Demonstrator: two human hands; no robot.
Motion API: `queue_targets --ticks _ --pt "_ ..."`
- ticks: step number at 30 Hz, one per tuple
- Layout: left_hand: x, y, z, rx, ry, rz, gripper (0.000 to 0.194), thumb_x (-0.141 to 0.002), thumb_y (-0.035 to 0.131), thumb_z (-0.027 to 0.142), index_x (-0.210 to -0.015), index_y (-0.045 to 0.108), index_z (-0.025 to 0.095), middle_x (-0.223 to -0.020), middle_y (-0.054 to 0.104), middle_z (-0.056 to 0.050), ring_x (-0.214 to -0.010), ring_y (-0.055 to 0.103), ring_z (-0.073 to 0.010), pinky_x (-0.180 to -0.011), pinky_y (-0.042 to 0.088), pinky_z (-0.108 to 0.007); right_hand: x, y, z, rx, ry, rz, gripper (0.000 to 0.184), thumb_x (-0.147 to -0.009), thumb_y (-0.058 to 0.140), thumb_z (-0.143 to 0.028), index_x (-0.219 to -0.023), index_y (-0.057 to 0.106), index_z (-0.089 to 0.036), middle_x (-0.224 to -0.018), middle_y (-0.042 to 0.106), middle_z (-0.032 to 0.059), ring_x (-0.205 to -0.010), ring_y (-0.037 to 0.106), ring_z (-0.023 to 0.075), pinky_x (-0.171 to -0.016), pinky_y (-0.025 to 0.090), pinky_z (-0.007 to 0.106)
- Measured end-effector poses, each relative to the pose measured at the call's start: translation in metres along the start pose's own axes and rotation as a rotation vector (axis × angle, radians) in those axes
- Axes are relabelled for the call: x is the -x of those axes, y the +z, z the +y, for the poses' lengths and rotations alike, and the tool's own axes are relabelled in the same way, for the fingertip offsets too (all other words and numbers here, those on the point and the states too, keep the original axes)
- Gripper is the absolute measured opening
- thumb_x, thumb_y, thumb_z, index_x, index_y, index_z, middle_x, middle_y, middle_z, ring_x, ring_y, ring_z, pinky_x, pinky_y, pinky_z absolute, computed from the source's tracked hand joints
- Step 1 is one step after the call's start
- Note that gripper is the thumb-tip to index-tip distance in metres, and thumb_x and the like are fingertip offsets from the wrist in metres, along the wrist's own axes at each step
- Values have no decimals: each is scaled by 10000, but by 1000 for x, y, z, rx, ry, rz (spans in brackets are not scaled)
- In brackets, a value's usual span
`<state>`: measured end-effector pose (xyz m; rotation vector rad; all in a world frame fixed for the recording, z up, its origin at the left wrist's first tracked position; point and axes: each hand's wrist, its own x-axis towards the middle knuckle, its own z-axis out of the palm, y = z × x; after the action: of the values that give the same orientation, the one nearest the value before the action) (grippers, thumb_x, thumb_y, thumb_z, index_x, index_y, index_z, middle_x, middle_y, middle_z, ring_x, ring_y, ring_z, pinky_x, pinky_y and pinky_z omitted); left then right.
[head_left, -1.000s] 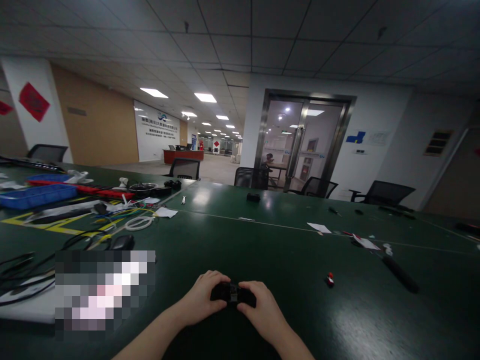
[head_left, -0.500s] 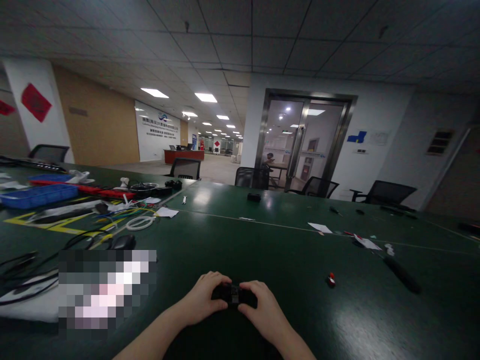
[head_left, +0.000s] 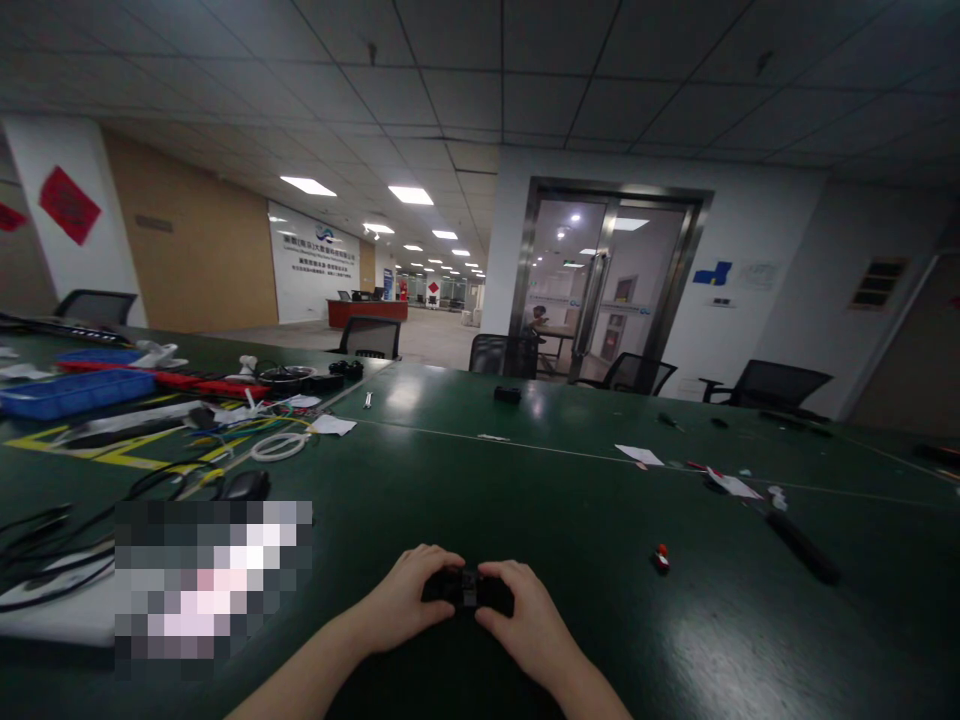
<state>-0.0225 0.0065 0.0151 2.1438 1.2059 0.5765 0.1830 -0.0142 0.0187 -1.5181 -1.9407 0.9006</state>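
Note:
Both my hands are closed around a small black device (head_left: 470, 588) close to the near edge of the table. Its middle part, which has a greyish shine, shows between my thumbs; too dark to tell its kind. My left hand (head_left: 409, 597) grips the left end, thumb in front and fingers behind. On the other end, my right hand (head_left: 525, 610) has the same hold, its thumb tip near the centre. The ends of the device are partly hidden by my fingers. A small red and white object (head_left: 661, 559) lies apart to the right.
A green table (head_left: 420, 480) stretches ahead. Cables, a computer mouse (head_left: 247, 487) and a blue tray (head_left: 79, 392) lie on the left, beside a pixelated patch. Another black object (head_left: 507, 394) sits farther back. Paper (head_left: 639, 455) and a dark long tool (head_left: 802, 547) lie right. Chairs stand beyond.
Nearly nothing differs: both hands keep their hold on the black device in the same place. The view has shifted very slightly.

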Motion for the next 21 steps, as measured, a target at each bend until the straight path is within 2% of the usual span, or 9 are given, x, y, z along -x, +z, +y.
queue_targets --ticks 6,13,21 --pt "0 1 -1 -17 6 1 440 -692 630 200 -1120 540 254 -1115 587 -23 -1061 494 -226 -971 334 -361 0 1 -1 23 -72 -3 345 -694 616 -241 -1034 593 -294 -1130 547 -2 -1086 488 200 -921 381 341" --pt "-1 2 -5 -17 16 6 441 -683 645 202 -1110 549 251 -1107 588 -25 -1054 499 -222 -949 355 -353 0 3 -2 66 -43 -4 275 -688 627 -262 -956 639 -319 -1136 537 -6 -1095 478 213 -920 360 365" --pt "4 1 -10 -44 41 29 467 -676 668 236 -1126 545 260 -1112 586 -26 -1055 498 -228 -945 357 -342 -6 12 -4 138 -108 27 216 -691 608 -238 -894 655 -294 -1081 584 8 -1069 501 211 -930 341 359"
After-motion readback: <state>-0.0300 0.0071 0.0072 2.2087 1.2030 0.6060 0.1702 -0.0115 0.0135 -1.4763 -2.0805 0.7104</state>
